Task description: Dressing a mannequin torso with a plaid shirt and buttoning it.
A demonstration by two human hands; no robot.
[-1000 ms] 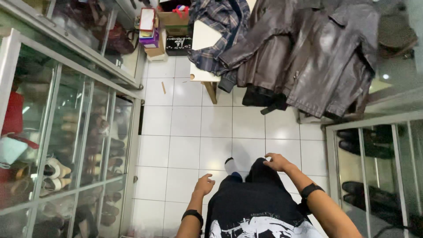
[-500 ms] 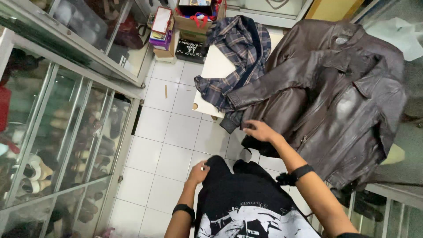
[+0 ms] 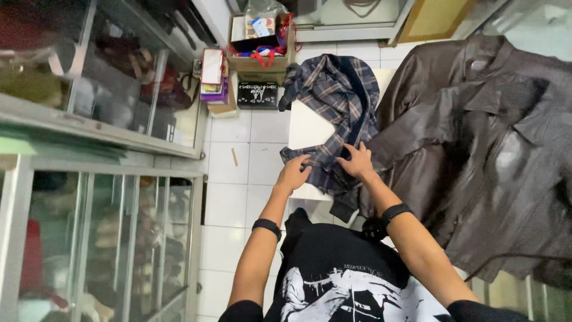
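Observation:
A blue-grey plaid shirt (image 3: pixel 333 95) lies crumpled over a white table (image 3: pixel 307 128). My left hand (image 3: pixel 293 174) rests on the shirt's lower hem at the table's near edge, fingers closing on the cloth. My right hand (image 3: pixel 357 162) presses on the shirt just to the right, where it meets a dark brown leather jacket (image 3: pixel 476 143) spread over the table's right side. Both wrists wear black bands. I wear a black printed T-shirt (image 3: pixel 339 280).
A glass display cabinet (image 3: pixel 89 197) with shoes and bags lines the left. A cardboard box (image 3: pixel 259 42) of packets, a small black box (image 3: pixel 257 94) and stacked books (image 3: pixel 211 74) sit on the white tiled floor (image 3: pixel 238 197) beyond the table.
The view has moved forward to the table. Both hands rose from my waist and reached out onto the plaid shirt; the left hand arrived last.

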